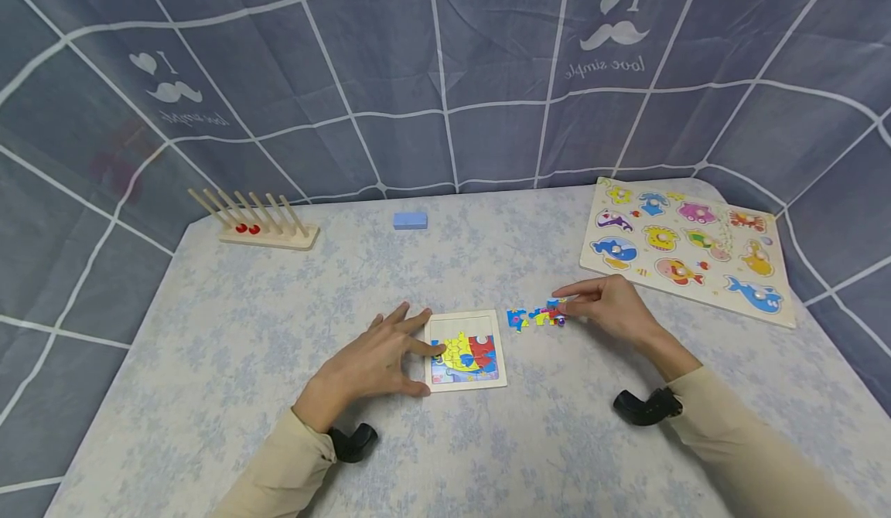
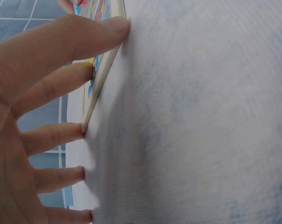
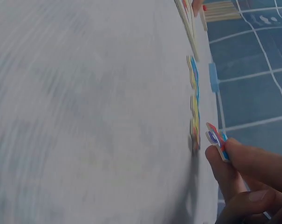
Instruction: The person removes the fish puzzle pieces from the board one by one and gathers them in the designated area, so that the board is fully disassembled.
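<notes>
On the pale flowery table (image 1: 230, 332), resting the left hand (image 1: 372, 356) against the left side of a small square puzzle tray (image 1: 468, 386). Spreading the left fingers apart, not gripping anything: touching the tray's near corner with the thumb, reaching over the picture (image 1: 462, 357) with the pointing finger, and meeting the far corner with the middle finger. Off to the right, pinching one small puzzle piece (image 3: 217, 139), red, blue and purple, between the thumb and finger of the right hand (image 1: 612, 308). Holding that piece tilted, just above the table, near the right end of some loose pieces (image 1: 517, 319). Between the tray and the right hand, seeing those loose pieces lying flat in a short row, running from side to side. Along the far part of the tray, showing a bare strip (image 1: 462, 324), also running from side to side. From the pinching fingers, finding that strip over to the left and slightly nearer the front, past the whole row. Having the left hand closest to the strip, and the right hand farther away, but holding the piece. Not being able to tell which way round the piece is pointing.
</notes>
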A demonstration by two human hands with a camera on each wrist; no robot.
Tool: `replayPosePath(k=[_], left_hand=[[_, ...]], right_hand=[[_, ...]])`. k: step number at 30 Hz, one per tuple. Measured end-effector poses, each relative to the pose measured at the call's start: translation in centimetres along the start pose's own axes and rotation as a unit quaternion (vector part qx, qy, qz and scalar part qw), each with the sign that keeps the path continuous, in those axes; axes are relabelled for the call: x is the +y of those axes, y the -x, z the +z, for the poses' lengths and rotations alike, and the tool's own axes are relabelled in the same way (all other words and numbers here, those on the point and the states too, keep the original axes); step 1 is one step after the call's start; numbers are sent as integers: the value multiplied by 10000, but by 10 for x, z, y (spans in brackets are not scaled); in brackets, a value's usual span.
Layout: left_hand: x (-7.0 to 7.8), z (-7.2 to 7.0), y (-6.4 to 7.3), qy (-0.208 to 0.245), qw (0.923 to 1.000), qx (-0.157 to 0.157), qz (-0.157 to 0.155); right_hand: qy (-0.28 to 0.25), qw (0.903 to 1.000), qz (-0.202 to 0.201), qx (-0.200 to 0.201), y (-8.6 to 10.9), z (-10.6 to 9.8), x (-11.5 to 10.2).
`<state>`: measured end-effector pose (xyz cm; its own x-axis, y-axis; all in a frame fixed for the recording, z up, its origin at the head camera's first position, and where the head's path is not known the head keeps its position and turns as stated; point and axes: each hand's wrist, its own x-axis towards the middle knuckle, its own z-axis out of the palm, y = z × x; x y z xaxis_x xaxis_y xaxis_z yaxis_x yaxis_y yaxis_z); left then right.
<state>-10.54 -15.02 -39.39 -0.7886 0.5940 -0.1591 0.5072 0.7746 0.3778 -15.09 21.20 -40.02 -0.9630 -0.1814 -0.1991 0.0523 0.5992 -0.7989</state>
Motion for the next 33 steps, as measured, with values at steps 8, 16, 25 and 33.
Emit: replayPosePath(k=[8,16,25,33], left_hand=[[-1,0,0,61,10000,13,6],[0,1,-1,47,10000,38,20],[-1,1,-1,50,10000,61,28],[0,1,0,-21,10000,32,79]], right_hand=[[197,9994,274,83,3,-11,11],[328,9988,317,176,3,-9,11],[939,9942,123,511,4,-5,9],[1033,9932,126,520,3,-4,8]])
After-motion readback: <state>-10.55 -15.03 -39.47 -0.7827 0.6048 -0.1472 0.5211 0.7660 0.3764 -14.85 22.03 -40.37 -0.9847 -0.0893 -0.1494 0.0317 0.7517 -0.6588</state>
